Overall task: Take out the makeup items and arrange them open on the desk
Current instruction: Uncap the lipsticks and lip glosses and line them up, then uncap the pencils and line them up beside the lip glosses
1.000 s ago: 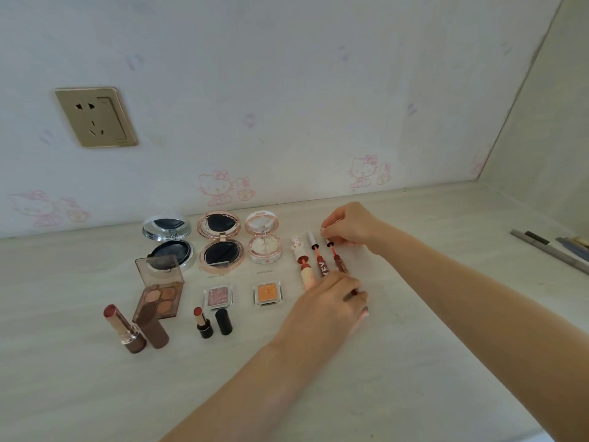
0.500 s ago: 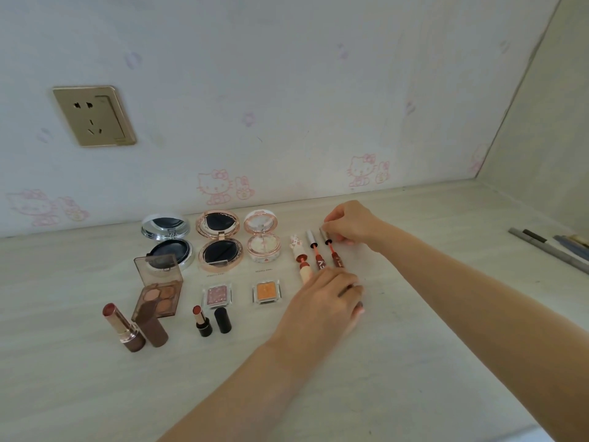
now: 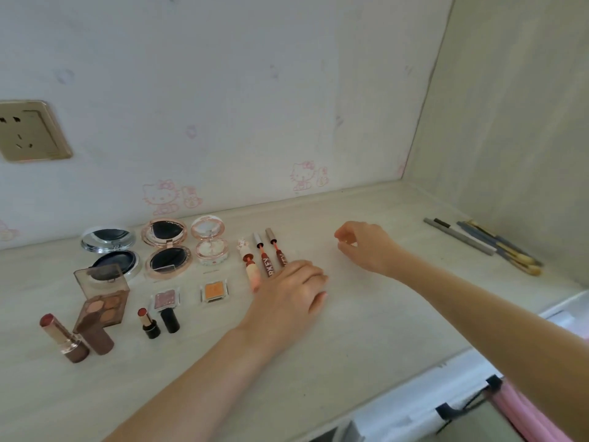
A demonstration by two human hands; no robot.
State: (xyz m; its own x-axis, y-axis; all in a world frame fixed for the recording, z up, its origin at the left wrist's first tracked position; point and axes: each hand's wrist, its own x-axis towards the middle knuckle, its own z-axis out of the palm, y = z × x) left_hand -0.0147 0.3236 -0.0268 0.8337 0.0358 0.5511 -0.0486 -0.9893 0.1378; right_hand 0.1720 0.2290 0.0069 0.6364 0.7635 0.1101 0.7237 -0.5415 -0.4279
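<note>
Open makeup lies in rows on the pale desk (image 3: 366, 330). At the back are a silver compact (image 3: 108, 250), a rose-gold compact (image 3: 165, 247) and a small pink compact (image 3: 210, 240). In front are a brown eyeshadow palette (image 3: 102, 298), two single eyeshadow pans (image 3: 165, 299) (image 3: 214, 291), a large lipstick (image 3: 63, 338) and a small lipstick (image 3: 147, 323) beside its black cap (image 3: 169, 320). Three opened lip gloss tubes (image 3: 263, 256) lie side by side. My left hand (image 3: 293, 295) rests flat over their near ends. My right hand (image 3: 366, 247) hovers to their right, fingers loosely curled, holding nothing.
Several grey pencils and brushes (image 3: 484, 244) lie by the right wall. A gold wall socket (image 3: 28, 132) is at the far left. A pink bag (image 3: 526, 413) with black straps hangs below the desk's front edge at the bottom right.
My right hand has let go of the rightmost lip gloss and moved right, away from the tubes. My left hand stays over the tubes' near ends. The view has shifted right.
</note>
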